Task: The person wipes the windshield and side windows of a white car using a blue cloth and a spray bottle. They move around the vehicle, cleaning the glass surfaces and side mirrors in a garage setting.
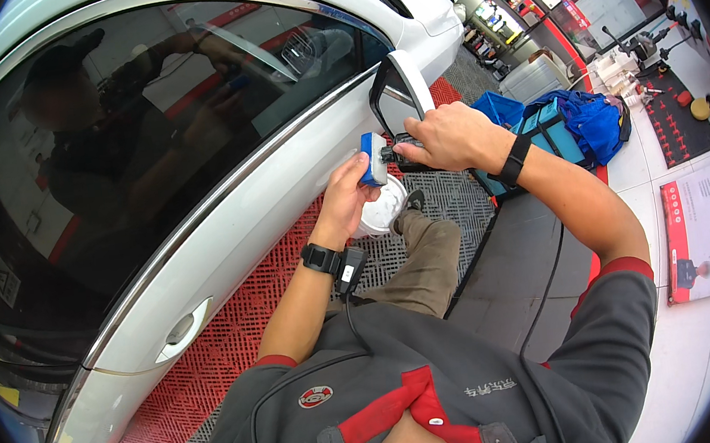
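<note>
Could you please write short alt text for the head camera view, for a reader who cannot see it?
A person's left hand presses a blue-backed sponge against a white car door below the side mirror, while the right hand grips a small dark tool beside it. A white bucket stands on the red grid floor below.

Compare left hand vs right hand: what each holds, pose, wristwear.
The left hand grips a blue-and-white rectangular sponge pad against the white car door; the right hand holds the black side mirror housing. Left wrist wears a chunky black watch, right wrist a slim black band. Both are bare, with fingers closed on something.
</note>
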Motion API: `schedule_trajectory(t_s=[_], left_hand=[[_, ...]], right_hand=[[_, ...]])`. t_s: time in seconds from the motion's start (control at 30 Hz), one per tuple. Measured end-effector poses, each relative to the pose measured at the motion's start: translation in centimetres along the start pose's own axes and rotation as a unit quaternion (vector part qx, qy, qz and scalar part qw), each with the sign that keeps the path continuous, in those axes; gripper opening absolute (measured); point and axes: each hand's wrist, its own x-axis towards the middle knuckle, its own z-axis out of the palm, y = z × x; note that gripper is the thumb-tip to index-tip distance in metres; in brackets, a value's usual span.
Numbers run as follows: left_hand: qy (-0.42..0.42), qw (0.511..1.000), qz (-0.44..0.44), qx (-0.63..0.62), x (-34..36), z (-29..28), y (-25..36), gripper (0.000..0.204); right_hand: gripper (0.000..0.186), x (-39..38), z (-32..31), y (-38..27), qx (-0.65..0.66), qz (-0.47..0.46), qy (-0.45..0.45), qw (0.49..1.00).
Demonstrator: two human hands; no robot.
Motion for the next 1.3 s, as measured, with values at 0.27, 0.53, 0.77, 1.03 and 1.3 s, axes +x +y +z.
schedule_trajectory(t_s=[0.27,0.53,0.77,1.03,1.3], left_hand=[[-0.014,1.0,0.008,0.005,0.2,0.0,-0.2,0.032],[0.012,1.0,-0.002,0.007,-0.1,0.4,-0.6,0.032],[-0.016,1.0,0.006,0.011,-0.2,0.7,-0.9,0.031],[-0.006,1.0,0.0,-0.001,-0.2,0.7,-1.4,0.032],[0.002,1.0,-0.017,-0.017,0.0,0.3,-2.1,0.031]], right_hand=[[0.058,0.4,0.4,0.6,-0.015,0.006,-0.016,1.0],[0.06,0.1,1.4,1.2,-0.018,-0.007,0.003,1.0],[0.059,-0.6,1.8,1.5,-0.021,-0.002,0.019,1.0],[0.06,-0.8,2.3,1.8,-0.003,-0.001,0.006,1.0],[0.06,-1.1,3.6,1.9,0.022,0.014,0.012,1.0]])
